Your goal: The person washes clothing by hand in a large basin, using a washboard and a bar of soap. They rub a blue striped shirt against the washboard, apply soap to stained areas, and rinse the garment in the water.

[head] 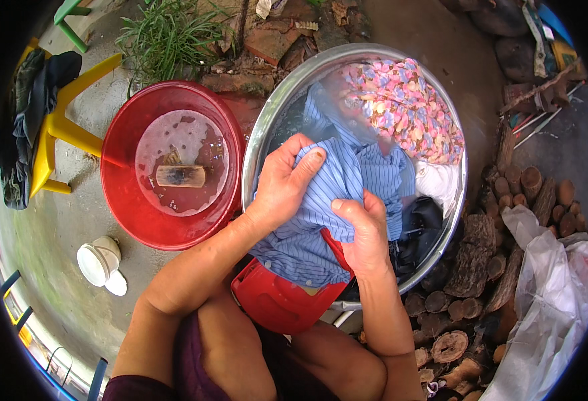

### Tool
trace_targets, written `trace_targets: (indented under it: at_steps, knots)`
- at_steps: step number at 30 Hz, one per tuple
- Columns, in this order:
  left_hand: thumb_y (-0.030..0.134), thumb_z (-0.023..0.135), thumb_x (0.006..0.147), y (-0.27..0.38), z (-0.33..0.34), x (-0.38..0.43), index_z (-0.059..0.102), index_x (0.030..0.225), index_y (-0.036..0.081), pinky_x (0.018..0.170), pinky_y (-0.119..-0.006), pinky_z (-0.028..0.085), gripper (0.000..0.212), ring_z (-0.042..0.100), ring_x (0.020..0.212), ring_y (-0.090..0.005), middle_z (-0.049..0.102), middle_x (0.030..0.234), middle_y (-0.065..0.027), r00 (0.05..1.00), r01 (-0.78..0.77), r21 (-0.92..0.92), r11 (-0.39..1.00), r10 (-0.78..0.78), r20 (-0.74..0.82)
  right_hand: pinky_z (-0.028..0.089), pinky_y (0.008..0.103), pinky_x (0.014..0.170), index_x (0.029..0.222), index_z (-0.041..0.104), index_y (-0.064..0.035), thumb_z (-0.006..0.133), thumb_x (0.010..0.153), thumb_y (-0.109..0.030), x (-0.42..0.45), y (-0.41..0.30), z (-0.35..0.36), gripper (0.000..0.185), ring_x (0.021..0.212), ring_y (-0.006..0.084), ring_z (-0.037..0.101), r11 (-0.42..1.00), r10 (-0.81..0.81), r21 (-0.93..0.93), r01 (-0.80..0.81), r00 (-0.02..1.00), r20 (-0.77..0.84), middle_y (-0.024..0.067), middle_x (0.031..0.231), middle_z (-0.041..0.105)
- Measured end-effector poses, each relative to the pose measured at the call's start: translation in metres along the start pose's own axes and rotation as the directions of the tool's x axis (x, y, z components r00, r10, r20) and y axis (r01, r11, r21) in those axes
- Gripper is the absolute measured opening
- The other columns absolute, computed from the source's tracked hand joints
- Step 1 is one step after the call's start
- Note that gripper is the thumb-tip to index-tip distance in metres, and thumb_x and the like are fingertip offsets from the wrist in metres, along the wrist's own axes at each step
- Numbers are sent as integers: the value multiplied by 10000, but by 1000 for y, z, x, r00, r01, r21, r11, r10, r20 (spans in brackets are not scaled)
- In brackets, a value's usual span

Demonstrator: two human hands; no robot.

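Note:
A blue striped shirt is bunched between my two hands over a large round metal basin of water. My left hand pinches the cloth at the upper left; my right hand grips it lower down on the right. Part of the shirt lies in the water, and its lower part drapes over a red plastic object at the near rim. Floral pink cloth, a white cloth and black cloth lie along the basin's right side.
Left of the basin stands a red plastic tub with sudsy water and a wooden-backed brush. Further left are a white bucket and a yellow plastic stool with dark clothes. Cut logs and plastic sheeting lie at right.

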State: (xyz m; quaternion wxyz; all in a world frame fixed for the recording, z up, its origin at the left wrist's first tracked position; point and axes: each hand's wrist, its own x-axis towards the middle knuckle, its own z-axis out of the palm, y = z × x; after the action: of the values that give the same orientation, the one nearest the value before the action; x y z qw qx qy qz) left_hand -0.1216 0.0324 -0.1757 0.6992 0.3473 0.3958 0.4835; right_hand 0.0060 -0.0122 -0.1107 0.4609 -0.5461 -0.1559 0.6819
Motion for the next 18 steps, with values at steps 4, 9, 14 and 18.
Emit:
trace_targets:
  at_steps: [4,9,14,18]
  knots:
    - [217,543,916,1,2,0,529,851,36,593,-187,393,192,444,661,-22,525,712,40,1000,-8,-8,1000,8,11,480,300,780,1022,558,76,513,732,21,-1,1,-7,299,813,177,608,999,-13,-40,14,1000,23,122,929,619]
    - [218,539,918,4,3,-2,528,850,37,600,-184,392,194,446,672,-21,527,724,40,1000,-4,1,1000,4,10,477,293,784,1023,556,79,499,714,33,-1,1,-4,317,825,174,608,999,2,-38,-2,1000,0,119,932,620]
    - [217,533,923,1,2,-1,526,856,39,608,-183,391,190,439,679,-21,519,723,45,1000,9,-30,1000,-9,-7,451,243,750,1008,572,62,527,725,-22,-4,-2,-6,299,818,126,580,989,-27,-144,28,1000,9,81,923,613]
    - [221,528,926,-4,-4,2,527,872,38,610,-187,388,191,421,677,-27,508,747,46,998,-38,-1,999,38,-41,461,249,769,1026,550,71,516,745,-11,1,-12,-10,295,824,136,589,998,-43,58,40,997,60,97,936,612]
